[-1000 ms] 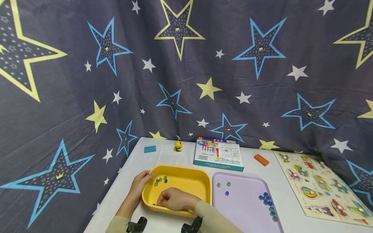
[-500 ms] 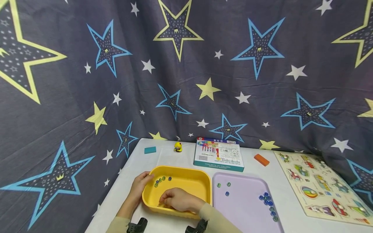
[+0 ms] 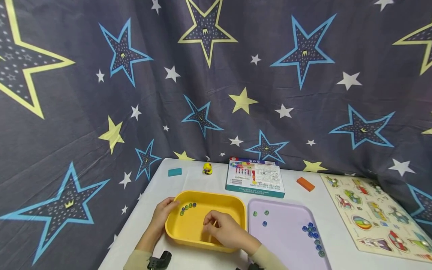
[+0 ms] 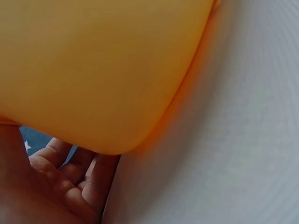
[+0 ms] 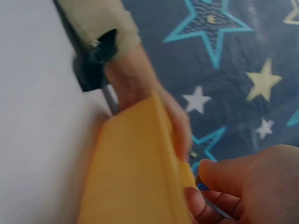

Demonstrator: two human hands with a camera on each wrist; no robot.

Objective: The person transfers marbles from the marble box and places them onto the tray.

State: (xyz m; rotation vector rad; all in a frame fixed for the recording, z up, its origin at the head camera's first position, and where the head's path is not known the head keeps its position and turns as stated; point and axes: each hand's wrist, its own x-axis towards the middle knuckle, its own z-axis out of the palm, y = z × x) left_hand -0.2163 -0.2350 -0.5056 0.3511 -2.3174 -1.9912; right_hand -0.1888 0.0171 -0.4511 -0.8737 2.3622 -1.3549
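A deep yellow plastic tray [image 3: 224,204] sits on the white table, with several glass marbles [image 3: 186,207] in a short curved row at its far left. My left hand [image 3: 163,214] grips the tray's left rim, thumb over the edge and fingers along the outside wall; the left wrist view shows these fingers [image 4: 96,179] beside the tray's underside. Above the tray's right half, my right hand [image 3: 225,229] has thumb and fingertips brought together. Between them, in the right wrist view, a bit of a blue marble [image 5: 202,186] shows, mostly hidden by the fingers.
Right of the yellow tray lies a shallow lilac tray [image 3: 280,240] with more marbles [image 3: 311,229] mostly along its right side. Behind stand a teal block [image 3: 174,172], a yellow toy duck [image 3: 207,168], a flat box [image 3: 255,178] and an orange block [image 3: 305,184]. A wooden puzzle board [image 3: 374,213] lies far right.
My right hand has risen from the yellow tray's near left corner and moved right. Inside, one blue marble rolled right, then back to the row. My left hand stays on the rim.
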